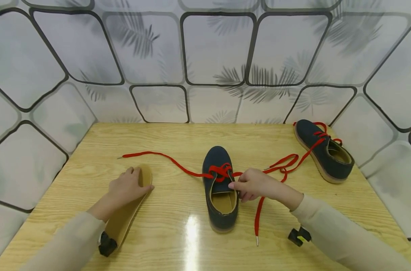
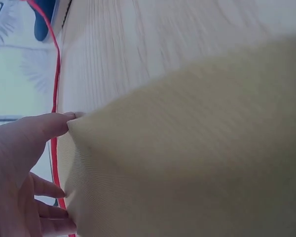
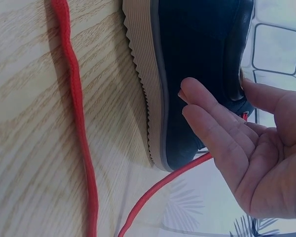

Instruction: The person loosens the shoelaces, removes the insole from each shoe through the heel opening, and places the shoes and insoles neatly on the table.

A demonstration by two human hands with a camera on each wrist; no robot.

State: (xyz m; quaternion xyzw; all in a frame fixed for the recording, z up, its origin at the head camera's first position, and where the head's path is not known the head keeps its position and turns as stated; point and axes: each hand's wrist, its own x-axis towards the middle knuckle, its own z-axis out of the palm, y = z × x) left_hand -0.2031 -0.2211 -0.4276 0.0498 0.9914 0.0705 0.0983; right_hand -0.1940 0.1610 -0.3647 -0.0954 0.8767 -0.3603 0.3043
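My left hand [image 1: 125,186] grips a tan insole [image 1: 122,222] by its edges, thumb on one side and fingers on the other. In the left wrist view the insole [image 2: 187,128] fills much of the picture, tilted above the table. At the middle of the table a navy shoe [image 1: 217,156] stands with its toe pointing away and its opening towards me. My right hand [image 1: 256,184] pinches the right side of its collar, the thumb at the rim and the fingers along the outer side. A red lace [image 1: 222,171] is threaded through its eyelets, with long loose ends.
A second navy shoe [image 1: 337,171] with red laces stands at the back right of the wooden table [image 1: 165,233]. One lace end [image 1: 151,152] stretches left across the table; another lace end [image 1: 258,218] lies towards me. Patterned walls [image 1: 158,49] enclose the back and sides.
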